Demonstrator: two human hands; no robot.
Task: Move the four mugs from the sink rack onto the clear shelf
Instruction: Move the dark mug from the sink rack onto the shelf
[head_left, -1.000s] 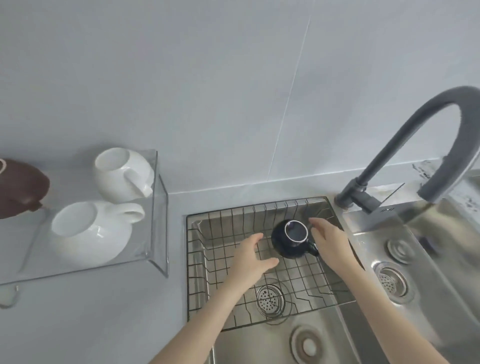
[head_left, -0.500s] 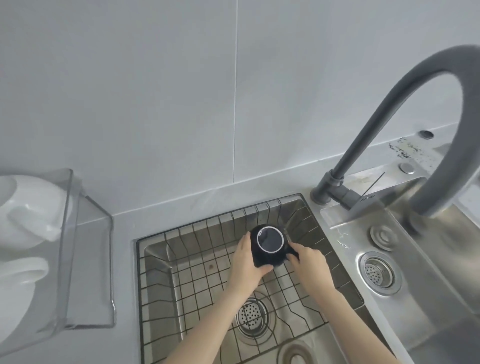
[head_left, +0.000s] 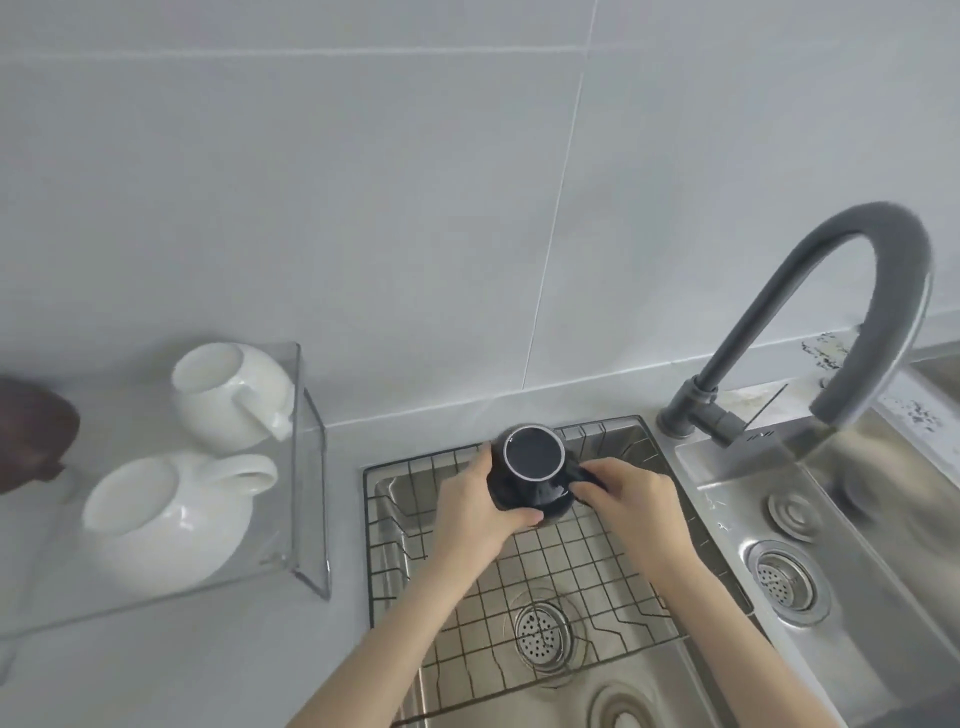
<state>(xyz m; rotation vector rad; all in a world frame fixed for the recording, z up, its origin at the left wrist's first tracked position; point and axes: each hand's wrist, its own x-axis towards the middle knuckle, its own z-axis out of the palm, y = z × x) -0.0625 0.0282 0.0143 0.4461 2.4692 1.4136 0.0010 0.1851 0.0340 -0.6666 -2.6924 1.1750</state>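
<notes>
Lifted since earlier: glossy dark ceramic mug (head_left: 532, 470), gripped by left hand (head_left: 475, 512) and right hand (head_left: 631, 501) above wire sink rack (head_left: 561, 582). Left of hands, held two white ceramic mugs (head_left: 171, 512): clear acrylic shelf (head_left: 306, 467) against grey tiled wall (head_left: 415, 208).

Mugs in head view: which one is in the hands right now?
The black mug, gripped by the left hand and right hand over the sink rack. The two white mugs and the brown mug sit on the clear shelf.

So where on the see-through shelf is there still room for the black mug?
The clear shelf looks crowded: two white mugs fill its right end and a brown mug sits at the picture's left edge. The likeliest bare patch lies between the brown mug and the white ones. Both hands, left hand and right hand, hold the black mug.
</notes>
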